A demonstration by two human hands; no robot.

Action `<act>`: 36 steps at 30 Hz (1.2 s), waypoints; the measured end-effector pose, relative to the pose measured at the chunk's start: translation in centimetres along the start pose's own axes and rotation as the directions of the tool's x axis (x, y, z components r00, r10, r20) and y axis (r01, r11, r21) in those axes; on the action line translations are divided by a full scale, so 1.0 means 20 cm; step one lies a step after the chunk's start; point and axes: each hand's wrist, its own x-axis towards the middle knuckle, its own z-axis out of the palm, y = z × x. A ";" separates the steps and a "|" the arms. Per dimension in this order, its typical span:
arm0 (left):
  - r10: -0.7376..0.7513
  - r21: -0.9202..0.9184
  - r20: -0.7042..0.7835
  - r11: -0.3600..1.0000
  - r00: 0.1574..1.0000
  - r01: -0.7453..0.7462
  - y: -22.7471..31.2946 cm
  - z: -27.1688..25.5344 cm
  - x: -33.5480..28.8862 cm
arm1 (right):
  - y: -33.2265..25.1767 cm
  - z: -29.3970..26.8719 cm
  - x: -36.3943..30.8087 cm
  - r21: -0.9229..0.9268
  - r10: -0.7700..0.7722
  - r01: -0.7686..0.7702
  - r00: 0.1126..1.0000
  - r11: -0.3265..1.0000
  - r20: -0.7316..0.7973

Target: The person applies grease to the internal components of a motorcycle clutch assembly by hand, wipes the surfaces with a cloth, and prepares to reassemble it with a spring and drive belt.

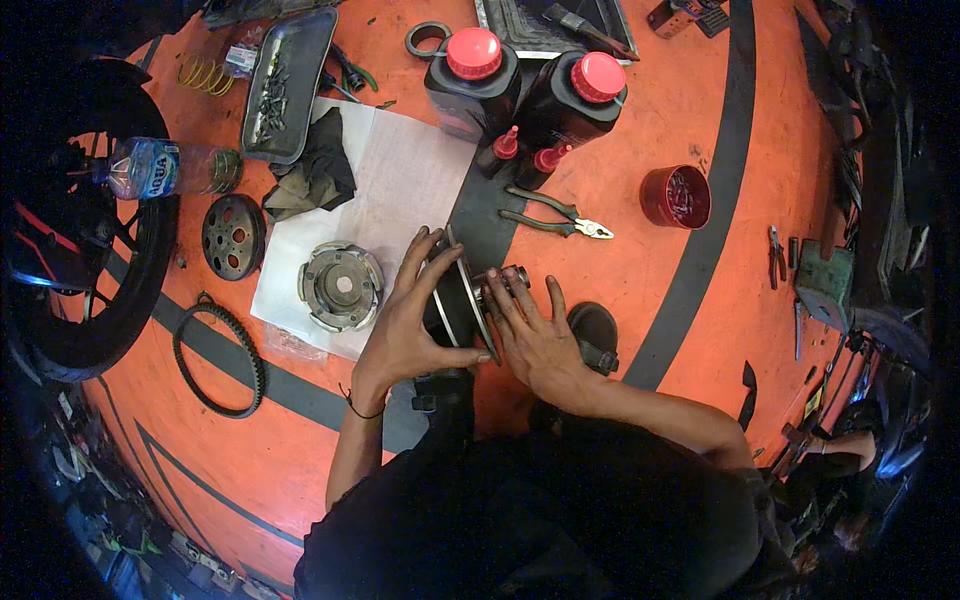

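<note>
Between my two hands, a metal variator-type pulley [464, 305] is tilted up on edge, so its discs show mostly from the side. My left hand [408, 322] grips its rim, with the fingers over the far side and the thumb along the near edge. My right hand [548, 350] lies with its fingers stretched out against the pulley's right side, by a small metal hub [515, 276] that is partly hidden under the fingers. Left of my left hand, a round clutch assembly with shoes [341, 286] lies on a white sheet [410, 165].
Pliers [550, 215] and a red cup of small parts [676, 197] lie to the right. Two black bottles [470, 95] with red caps stand ahead. A drive belt [258, 372], drilled drum [233, 237], water bottle [165, 168], tray [288, 85] and wheel [150, 265] are left.
</note>
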 end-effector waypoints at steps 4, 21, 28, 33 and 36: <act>0.021 -0.014 -0.022 1.000 1.000 -0.021 -0.01 0.00 -0.01 | 0.03 -0.08 -0.02 -0.036 -0.036 0.038 0.997 0.999 0.066; 0.013 -0.006 -0.025 1.000 1.000 -0.013 0.00 -0.01 0.00 | 0.22 -0.02 0.14 0.785 0.077 -0.137 0.991 0.604 0.114; 0.011 -0.006 -0.023 1.000 1.000 -0.011 -0.01 -0.01 0.00 | 0.22 -0.03 0.13 0.717 0.064 -0.103 0.995 0.689 0.082; 0.013 0.000 -0.029 1.000 0.999 -0.013 -0.01 -0.01 0.00 | 0.16 -0.08 0.07 0.357 -0.007 0.001 1.000 0.934 0.016; -0.006 -0.033 -0.020 0.999 1.000 0.005 -0.03 -0.01 -0.01 | 0.11 -0.04 0.03 0.120 -0.071 0.063 0.995 0.991 0.069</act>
